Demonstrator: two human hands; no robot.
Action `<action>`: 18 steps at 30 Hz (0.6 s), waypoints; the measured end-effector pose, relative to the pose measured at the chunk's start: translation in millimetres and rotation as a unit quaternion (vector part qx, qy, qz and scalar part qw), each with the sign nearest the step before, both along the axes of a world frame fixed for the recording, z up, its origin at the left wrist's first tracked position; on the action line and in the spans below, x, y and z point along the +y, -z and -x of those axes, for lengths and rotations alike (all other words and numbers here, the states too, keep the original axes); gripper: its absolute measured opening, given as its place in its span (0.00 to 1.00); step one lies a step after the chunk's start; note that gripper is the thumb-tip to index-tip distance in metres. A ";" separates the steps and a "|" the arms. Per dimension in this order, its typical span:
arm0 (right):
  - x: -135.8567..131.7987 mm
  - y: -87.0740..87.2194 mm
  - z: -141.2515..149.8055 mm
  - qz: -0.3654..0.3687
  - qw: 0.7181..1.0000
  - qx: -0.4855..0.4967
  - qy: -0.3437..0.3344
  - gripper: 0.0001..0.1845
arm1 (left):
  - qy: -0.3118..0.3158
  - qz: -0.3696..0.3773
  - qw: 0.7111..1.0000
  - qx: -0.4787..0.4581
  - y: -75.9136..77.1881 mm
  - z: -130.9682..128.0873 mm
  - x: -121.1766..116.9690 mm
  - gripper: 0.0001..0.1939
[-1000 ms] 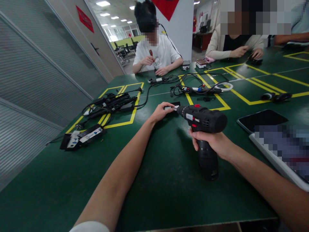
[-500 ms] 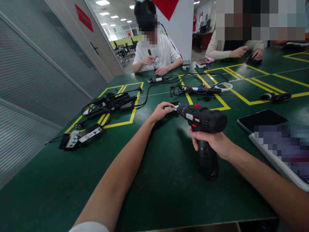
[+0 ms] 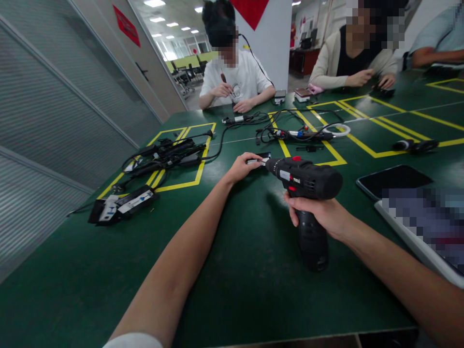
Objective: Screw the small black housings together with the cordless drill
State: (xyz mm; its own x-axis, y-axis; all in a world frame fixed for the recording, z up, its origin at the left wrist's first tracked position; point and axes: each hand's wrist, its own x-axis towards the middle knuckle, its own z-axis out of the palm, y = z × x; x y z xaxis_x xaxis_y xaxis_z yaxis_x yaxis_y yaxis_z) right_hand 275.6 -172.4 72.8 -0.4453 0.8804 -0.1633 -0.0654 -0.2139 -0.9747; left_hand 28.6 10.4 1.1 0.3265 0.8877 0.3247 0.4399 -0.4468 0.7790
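Note:
In my right hand [image 3: 319, 211] is a black cordless drill [image 3: 308, 180] with red switches, its handle wrapped by my fingers and its chuck pointing left and away from me. My left hand [image 3: 242, 168] is closed on a small black case [image 3: 266, 155] with a pale strip, on the green table. The fingertips of that hand are right by the drill's front end. A bit, if fitted, is mostly hidden at the fingers, and I cannot tell whether it touches the case.
Black adapters with cables [image 3: 174, 154] lie at the left, with opened black housings [image 3: 123, 205] nearer. A corded tool [image 3: 304, 135] lies beyond the drill. At the right are a phone [image 3: 395, 180] and a tablet [image 3: 409, 237]. Co-workers sit across the table [image 3: 232, 290].
Both hands, the drill and the black case stay practically in place. The view shifts only very slightly.

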 end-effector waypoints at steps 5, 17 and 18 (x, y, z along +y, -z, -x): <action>-0.2 1.4 -1.3 -0.002 1.000 -0.010 -0.007 0.09 | -0.006 0.002 1.000 0.002 -0.8 -0.8 -0.9 0.16; -0.7 -1.3 1.0 -0.004 1.000 -0.011 -0.005 0.09 | -0.009 0.003 1.000 -0.017 2.6 -0.4 0.9 0.15; -0.8 -1.7 1.3 -0.005 1.000 -0.011 -0.005 0.09 | -0.008 0.004 1.000 -0.017 2.8 -0.4 1.1 0.15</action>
State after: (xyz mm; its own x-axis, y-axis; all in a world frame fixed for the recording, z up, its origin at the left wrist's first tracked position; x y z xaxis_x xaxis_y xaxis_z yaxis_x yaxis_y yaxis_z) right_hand 274.3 -173.2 74.5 -0.4510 0.8772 -0.1645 -0.0411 -0.2045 -0.9780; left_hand 28.9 11.5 -1.7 0.3010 0.8954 0.3282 0.4205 -0.4335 0.7970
